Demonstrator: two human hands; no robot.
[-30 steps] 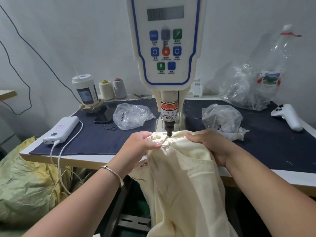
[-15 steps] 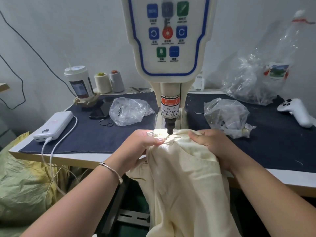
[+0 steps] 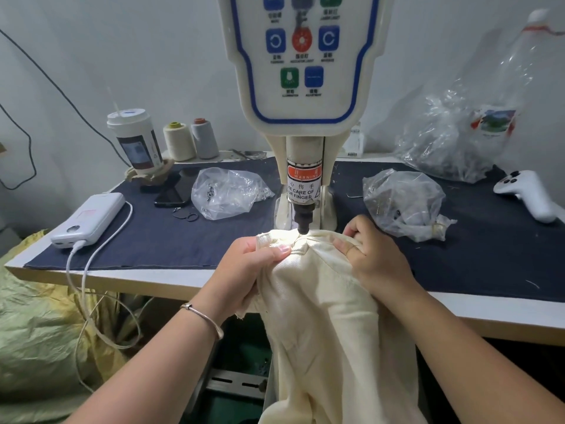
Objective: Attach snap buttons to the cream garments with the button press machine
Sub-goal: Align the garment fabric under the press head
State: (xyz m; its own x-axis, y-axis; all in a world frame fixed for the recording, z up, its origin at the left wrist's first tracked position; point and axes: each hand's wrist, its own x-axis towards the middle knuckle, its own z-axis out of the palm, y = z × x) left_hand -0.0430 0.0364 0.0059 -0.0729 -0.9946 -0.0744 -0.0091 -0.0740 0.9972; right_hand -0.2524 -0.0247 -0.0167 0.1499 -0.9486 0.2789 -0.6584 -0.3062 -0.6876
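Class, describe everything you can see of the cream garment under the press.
The cream woven-cloth garment looks like ribbed or twilled fabric, creased and bunched. Its top edge lies lit under the black punch tip of the white button press machine; the rest hangs off the table edge. The left hand pinches it left of the punch; the right hand grips it on the right.

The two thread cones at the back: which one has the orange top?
The grey cone, the right one of the pair. The cream cone beside it, nearer the cup, has a yellow-green top.
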